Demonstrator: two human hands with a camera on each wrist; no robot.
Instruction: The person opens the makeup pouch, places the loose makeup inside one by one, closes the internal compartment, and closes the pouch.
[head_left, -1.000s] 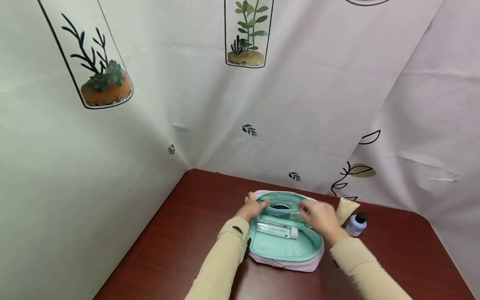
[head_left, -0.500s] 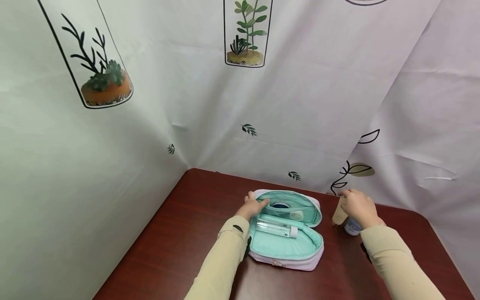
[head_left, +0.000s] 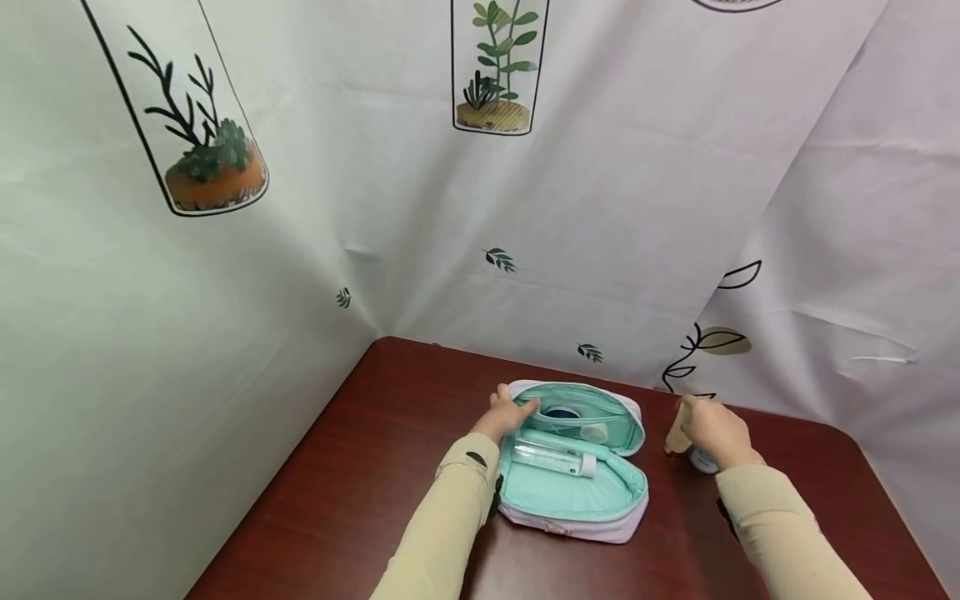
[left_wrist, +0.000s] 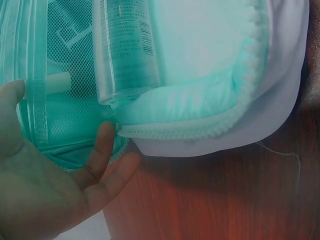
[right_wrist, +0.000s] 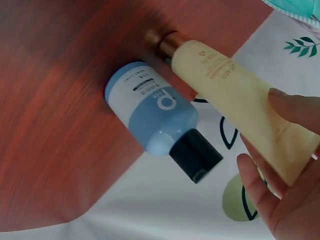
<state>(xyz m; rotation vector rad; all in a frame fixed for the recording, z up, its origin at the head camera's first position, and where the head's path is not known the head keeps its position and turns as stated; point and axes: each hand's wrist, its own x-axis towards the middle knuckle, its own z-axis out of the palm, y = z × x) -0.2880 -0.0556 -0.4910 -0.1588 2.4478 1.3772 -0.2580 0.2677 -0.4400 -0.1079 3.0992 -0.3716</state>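
Observation:
A pale lilac toiletry bag [head_left: 577, 529] with mint lining lies unzipped and spread open on the table. My left hand [head_left: 504, 414] holds the left edge of its lid, thumb over the mesh pocket [left_wrist: 75, 50] and two fingers near the hinge. A clear bottle with a white cap [head_left: 553, 458] lies in the base. The pocket holds a dark round item [head_left: 561, 412] and a white one [head_left: 595, 432]. To the right, my right hand [head_left: 717, 429] pinches a cream squeeze tube [right_wrist: 225, 85] near its flat end, copper cap at the table.
A blue bottle with a black cap [right_wrist: 155, 107] stands beside the tube, partly hidden by the right hand in the head view. The brown table [head_left: 360, 467] meets a white printed cloth [head_left: 420, 292] at its back and left edges.
My right hand has left the bag's pocket, moved right and taken hold of the squeeze tube. The white item now shows in the pocket. My left hand has stayed at the lid's edge.

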